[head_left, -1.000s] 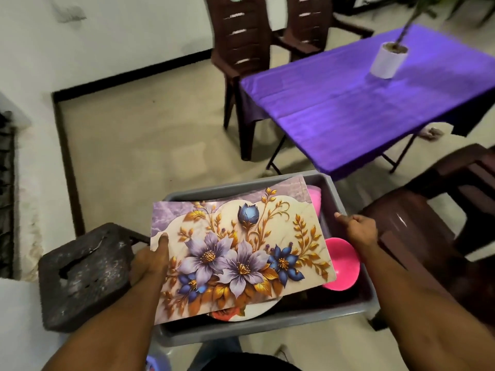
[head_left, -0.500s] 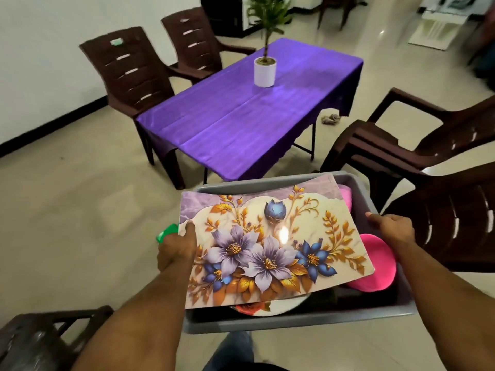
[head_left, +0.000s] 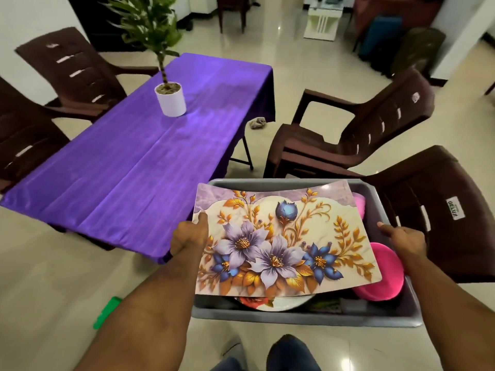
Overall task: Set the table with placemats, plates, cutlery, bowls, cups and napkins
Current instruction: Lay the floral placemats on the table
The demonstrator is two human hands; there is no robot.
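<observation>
Two hands carry a grey tub [head_left: 300, 318] at lower centre of the frame. Left hand [head_left: 188, 236] grips the tub's left rim, its thumb pressing down the floral placemat [head_left: 281, 236] that lies on top. Right hand [head_left: 404, 236] grips the right rim. Pink bowls [head_left: 385, 274] show beneath the placemat's right edge. Purple table [head_left: 139, 156] lies up and left of the tub, long axis running toward upper centre; the left hand is nearer to it.

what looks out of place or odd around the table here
Two things lie on the floor: a crumpled rag beside the table's far corner, and a green object near the left arm. In the tub, the placemat sits skewed, bowed over the pink dishes. Nothing looks spilled or broken.
</observation>
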